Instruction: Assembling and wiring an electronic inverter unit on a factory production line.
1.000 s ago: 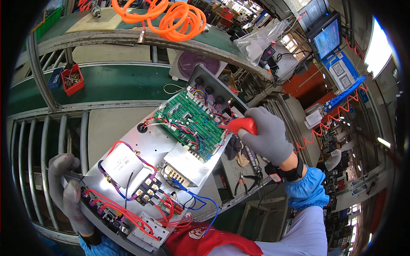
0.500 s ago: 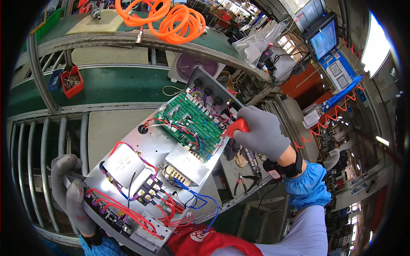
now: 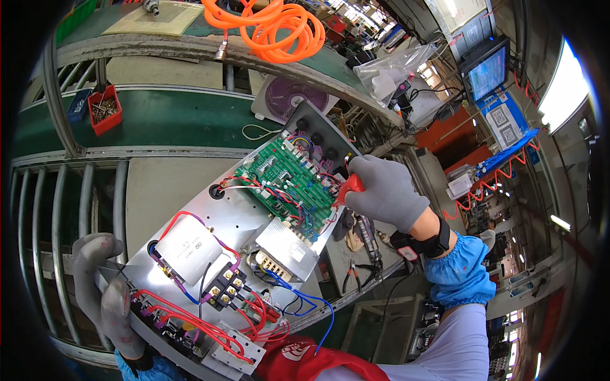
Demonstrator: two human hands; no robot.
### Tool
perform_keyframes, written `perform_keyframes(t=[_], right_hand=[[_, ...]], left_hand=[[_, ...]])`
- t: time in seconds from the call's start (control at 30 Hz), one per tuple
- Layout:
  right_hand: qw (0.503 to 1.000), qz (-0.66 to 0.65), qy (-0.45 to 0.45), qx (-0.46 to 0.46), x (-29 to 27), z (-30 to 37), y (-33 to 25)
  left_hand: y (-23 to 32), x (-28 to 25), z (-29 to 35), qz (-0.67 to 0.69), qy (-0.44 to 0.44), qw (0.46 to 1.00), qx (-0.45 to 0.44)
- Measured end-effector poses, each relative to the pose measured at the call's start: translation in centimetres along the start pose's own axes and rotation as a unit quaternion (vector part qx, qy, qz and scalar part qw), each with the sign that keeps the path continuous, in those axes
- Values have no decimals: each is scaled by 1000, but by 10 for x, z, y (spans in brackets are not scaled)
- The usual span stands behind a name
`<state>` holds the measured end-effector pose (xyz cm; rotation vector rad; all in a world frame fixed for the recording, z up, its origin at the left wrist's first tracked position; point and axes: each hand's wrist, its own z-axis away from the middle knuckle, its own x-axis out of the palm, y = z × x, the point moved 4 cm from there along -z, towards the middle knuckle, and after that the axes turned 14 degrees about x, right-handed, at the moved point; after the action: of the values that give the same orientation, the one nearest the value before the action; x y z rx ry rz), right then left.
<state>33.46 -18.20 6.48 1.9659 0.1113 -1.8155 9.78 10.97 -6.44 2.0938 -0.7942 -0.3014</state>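
Observation:
A metal chassis (image 3: 232, 213) lies tilted in front of me. It carries a green circuit board (image 3: 295, 184), a finned transformer-like block (image 3: 286, 244), a white cylindrical capacitor (image 3: 189, 249), a black terminal block (image 3: 224, 287) and red, blue and purple wires. At the lower left, my grey-gloved left hand (image 3: 105, 286) is closed round the end plate of the chassis. My gloved right hand (image 3: 389, 192) grips a red-handled tool (image 3: 348, 188) beside the board's right edge. Most of the tool is hidden by the hand, so its kind cannot be told.
Metal rollers (image 3: 57, 235) run along the left. Beyond the chassis are a green conveyor belt (image 3: 184, 120), a red bin of screws (image 3: 105, 111), a purple fan (image 3: 289, 98) and a coiled orange hose (image 3: 286, 35). Pliers (image 3: 356, 273) lie at the right, below a monitor (image 3: 488, 70).
The view has shifted slightly, with the bench and hose now a little higher and farther right. Both hands keep their grips; the right hand with the red-handled tool stays beside the board.

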Motion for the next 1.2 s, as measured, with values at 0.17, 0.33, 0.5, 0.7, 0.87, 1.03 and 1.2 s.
perform_keyframes(t=[0.17,0.33,0.5,0.7,0.87,1.03,1.2], right_hand=[[1000,0,-14,12,-2,-1,-3],[1000,-14,5,8,0,-5,0],[1000,-20,17,2,0,-10,1],[1000,12,-10,15,0,-29,4],[996,62,-64,27,-2,-36,-4],[1000,10,4,14,1,-19,7],[995,-81,61,10,4,1,20]], left_hand=[[3,0,-2,-9,-12,1000,12],[2,-1,0,-12,-8,1000,18],[1,1,0,-19,-7,1000,8],[1,-1,-1,-32,-14,999,1],[5,-5,1,-28,3,1000,2],[3,0,0,-19,-2,1000,-4],[3,2,0,-10,7,1000,6]])
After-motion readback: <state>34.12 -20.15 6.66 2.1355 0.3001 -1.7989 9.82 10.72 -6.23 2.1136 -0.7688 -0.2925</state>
